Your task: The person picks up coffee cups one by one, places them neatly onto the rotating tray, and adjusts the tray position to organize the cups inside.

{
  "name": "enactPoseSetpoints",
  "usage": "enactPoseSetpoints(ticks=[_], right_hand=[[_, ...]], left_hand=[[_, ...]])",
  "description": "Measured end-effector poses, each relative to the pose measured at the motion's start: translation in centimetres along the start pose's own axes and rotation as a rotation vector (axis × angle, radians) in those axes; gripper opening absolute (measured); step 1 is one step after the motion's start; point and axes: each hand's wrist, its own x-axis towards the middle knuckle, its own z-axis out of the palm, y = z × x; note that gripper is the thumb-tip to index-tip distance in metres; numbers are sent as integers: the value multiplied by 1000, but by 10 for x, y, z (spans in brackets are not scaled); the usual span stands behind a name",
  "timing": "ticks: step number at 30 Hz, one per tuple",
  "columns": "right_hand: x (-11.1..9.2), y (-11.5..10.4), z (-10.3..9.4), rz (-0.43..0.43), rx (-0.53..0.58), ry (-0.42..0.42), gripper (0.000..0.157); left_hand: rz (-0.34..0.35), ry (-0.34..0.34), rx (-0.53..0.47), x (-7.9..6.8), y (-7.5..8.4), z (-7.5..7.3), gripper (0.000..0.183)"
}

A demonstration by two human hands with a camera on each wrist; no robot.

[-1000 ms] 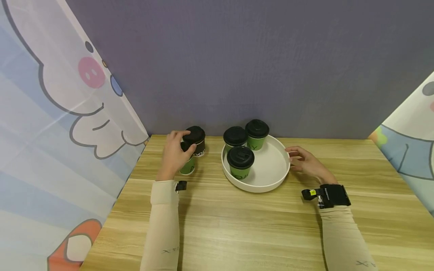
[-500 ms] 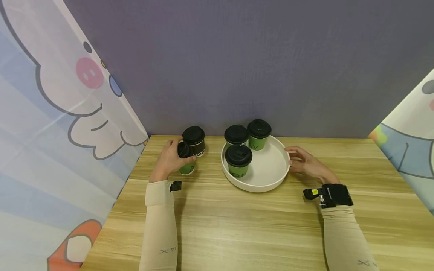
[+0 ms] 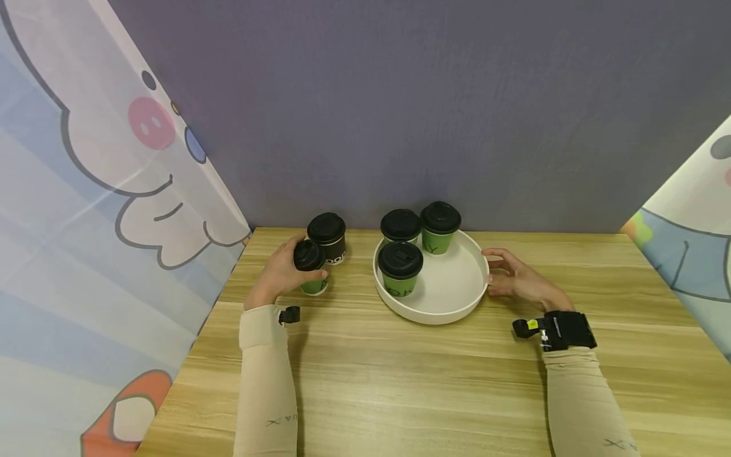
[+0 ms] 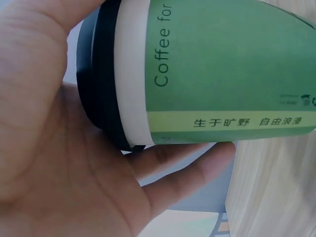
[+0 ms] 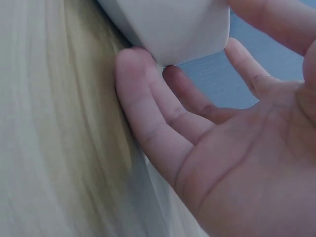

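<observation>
1. The person's left hand (image 3: 280,273) is curled round a green paper cup (image 4: 222,69), thumb across the near side, gripping it just below and about its black lid (image 3: 309,255). "Coffee for" can be read on its side.
2. That cup is on the left part of the wooden worktop (image 3: 411,381), looking upright; its base seems to be on the wood.
3. Just behind it, a little to the right, stands a dark cup (image 3: 334,250) with pale lettering and a black lid too. I can't tell whether the two touch.
4. The right hand (image 3: 516,279) has its fingers loosely bent and spread, fingertips against the outer wall of a round white tray (image 3: 457,279).
5. Three lidded green cups stand upright in the tray: a front cup (image 3: 400,270), a left rear cup (image 3: 401,225) partly hidden by it, and a right rear cup (image 3: 440,228).
6. Both sleeves (image 3: 265,387) are beige; a black strap (image 3: 568,330) circles the right wrist.
7. A grey wall (image 3: 400,114) rises behind, with cartoon-printed cloth (image 3: 74,222) on either side.
</observation>
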Motion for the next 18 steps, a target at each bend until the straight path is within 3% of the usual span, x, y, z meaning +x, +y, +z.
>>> enactPoseSetpoints(ticks=[7,18], right_hand=[[-1,1,2,-12,54,-28,77],[1,8,0,-22,7,-70,94]], left_hand=[[10,4,-1,1,-2,-1,107],[11,15,3,-4,3,-5,104]])
